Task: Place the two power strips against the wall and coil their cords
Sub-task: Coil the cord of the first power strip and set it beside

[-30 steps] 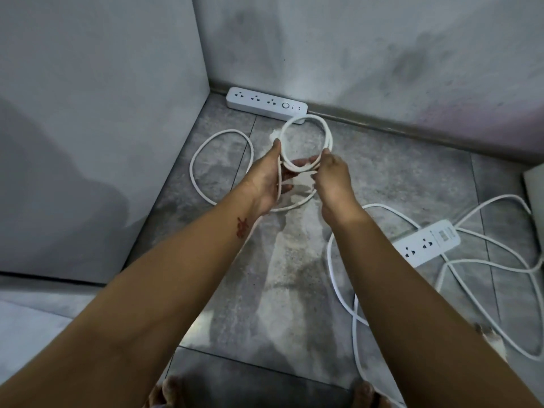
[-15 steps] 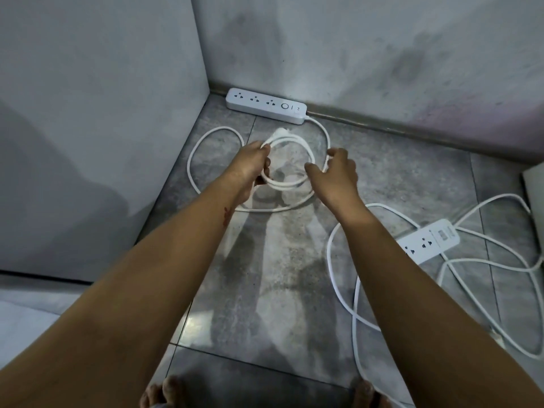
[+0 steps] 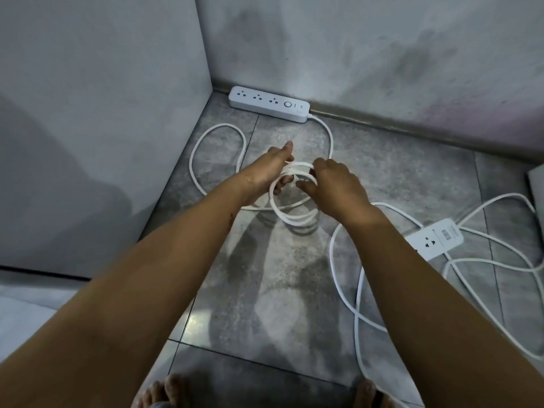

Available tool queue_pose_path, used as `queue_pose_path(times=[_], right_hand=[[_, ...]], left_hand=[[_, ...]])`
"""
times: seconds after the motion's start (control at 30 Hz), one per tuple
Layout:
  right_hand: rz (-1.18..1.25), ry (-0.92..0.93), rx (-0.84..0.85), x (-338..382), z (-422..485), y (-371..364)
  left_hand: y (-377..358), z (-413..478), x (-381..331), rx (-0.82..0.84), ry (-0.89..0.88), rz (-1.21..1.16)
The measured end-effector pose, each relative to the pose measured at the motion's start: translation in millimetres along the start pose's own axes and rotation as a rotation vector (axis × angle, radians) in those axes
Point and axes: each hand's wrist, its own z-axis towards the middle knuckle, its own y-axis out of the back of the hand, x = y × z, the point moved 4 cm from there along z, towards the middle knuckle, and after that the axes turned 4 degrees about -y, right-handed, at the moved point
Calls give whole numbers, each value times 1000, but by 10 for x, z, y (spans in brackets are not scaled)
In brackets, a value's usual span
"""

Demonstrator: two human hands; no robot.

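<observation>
A white power strip (image 3: 269, 104) lies flat against the far wall near the corner. Its white cord (image 3: 216, 134) runs from the strip's right end, loops loosely over the floor at the left, and ends in a small coil (image 3: 290, 214) held above the tiles. My left hand (image 3: 269, 172) grips the coil's left side with the thumb pointing forward. My right hand (image 3: 335, 188) holds the coil's right side from above. A second white power strip (image 3: 434, 242) lies out on the floor at the right, away from the wall, with its cord (image 3: 357, 293) sprawled in tangled loops.
Grey walls meet at the corner (image 3: 210, 83) on the far left. A dark baseboard (image 3: 412, 129) runs along the far wall. My bare feet (image 3: 164, 391) show at the bottom edge. A grey object's edge (image 3: 537, 184) shows at the far right.
Both hands have lowered the coil from upright in front of the strip toward the floor, turning it flatter. The loose cord loop at the left has shifted slightly.
</observation>
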Motion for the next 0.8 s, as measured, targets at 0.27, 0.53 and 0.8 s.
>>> queue_pose_path(times=[0.27, 0.53, 0.8], right_hand=[[158, -186, -126, -185, 18, 50], [388, -447, -276, -272, -13, 175], [561, -578, -289, -124, -4, 204]], left_hand=[[286, -26, -71, 214, 31, 419], [377, -59, -176, 88, -63, 810], [234, -16, -268, -82, -138, 155]])
